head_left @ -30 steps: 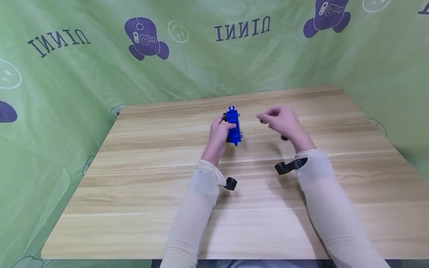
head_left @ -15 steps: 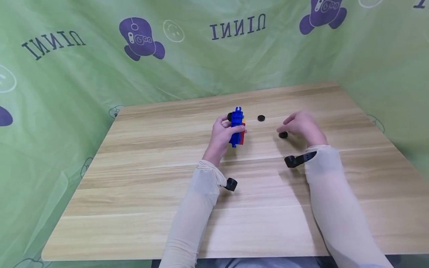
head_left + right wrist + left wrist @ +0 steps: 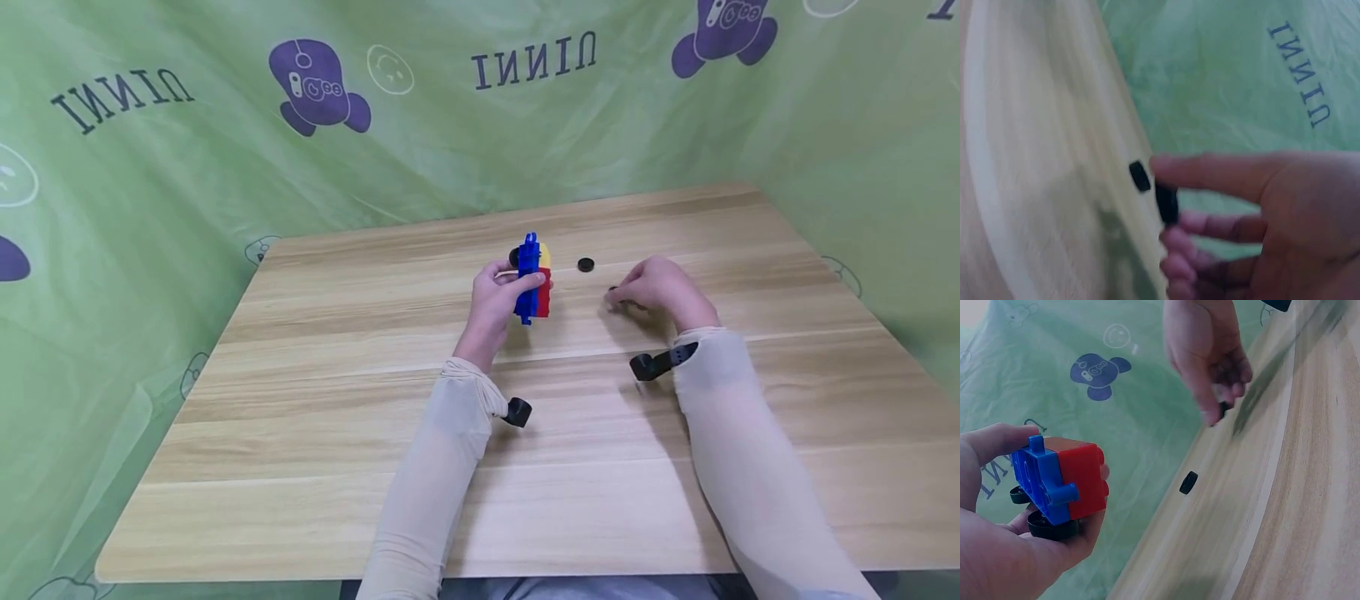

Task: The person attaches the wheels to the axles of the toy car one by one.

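My left hand (image 3: 495,307) grips a toy train car (image 3: 1063,481) with a blue chassis and red and yellow blocks on it. Its underside faces right in the left wrist view, and black wheels (image 3: 1054,526) show on the side near the palm. Between thumb and fingers, my right hand (image 3: 663,290) pinches a loose black wheel (image 3: 1166,201) close over the table. Another black wheel (image 3: 586,264) lies on the table between the two hands, a little farther back.
The wooden table (image 3: 300,417) reaches back to a green printed curtain (image 3: 450,150), which also hangs along the sides. A small black camera sits on each wrist (image 3: 516,412).
My right hand went right and down to a wheel on the table, and now has it pinched, moving slightly left. The toy train car has turned, showing its red and yellow side.
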Demonstrator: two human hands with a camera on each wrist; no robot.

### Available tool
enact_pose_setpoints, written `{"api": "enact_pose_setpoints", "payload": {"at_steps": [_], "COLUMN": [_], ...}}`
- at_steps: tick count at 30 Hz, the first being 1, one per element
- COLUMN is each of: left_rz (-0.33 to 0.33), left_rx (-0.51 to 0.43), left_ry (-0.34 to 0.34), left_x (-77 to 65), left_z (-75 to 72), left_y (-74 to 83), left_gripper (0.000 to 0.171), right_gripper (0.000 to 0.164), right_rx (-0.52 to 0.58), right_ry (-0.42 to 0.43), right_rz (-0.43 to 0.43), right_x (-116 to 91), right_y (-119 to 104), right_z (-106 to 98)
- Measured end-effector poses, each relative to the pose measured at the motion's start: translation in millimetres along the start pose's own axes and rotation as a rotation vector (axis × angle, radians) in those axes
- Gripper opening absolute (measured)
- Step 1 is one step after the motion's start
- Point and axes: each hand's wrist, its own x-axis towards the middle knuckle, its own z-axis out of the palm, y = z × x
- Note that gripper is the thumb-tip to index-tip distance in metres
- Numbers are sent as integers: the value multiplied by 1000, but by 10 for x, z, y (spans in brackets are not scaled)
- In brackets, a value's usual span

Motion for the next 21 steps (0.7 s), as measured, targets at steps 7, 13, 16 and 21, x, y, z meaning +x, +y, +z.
{"api": "enact_pose_setpoints", "payload": {"at_steps": [7,13,16,21], "left_rz": [-23,-10,6,21], "left_rx": [-8,1,4,-7], "left_ry": [-38,-76,-96,-102], "left_x": [3,-10,-11,-22], "left_z": [0,17,28,35], "left_y": [4,13,11,16], "left_gripper": [50,56,57,56], "right_gripper": [44,32,27,23], "right_rx": [359,563,620,704], "right_ry": [157,229,226,233], "right_rz": [-298,-495,-522,-504], "right_x": [-39,-132,-133,-123], "right_y": [-362,-623,-664,-683], "right_z": [86,214,270,325]}}
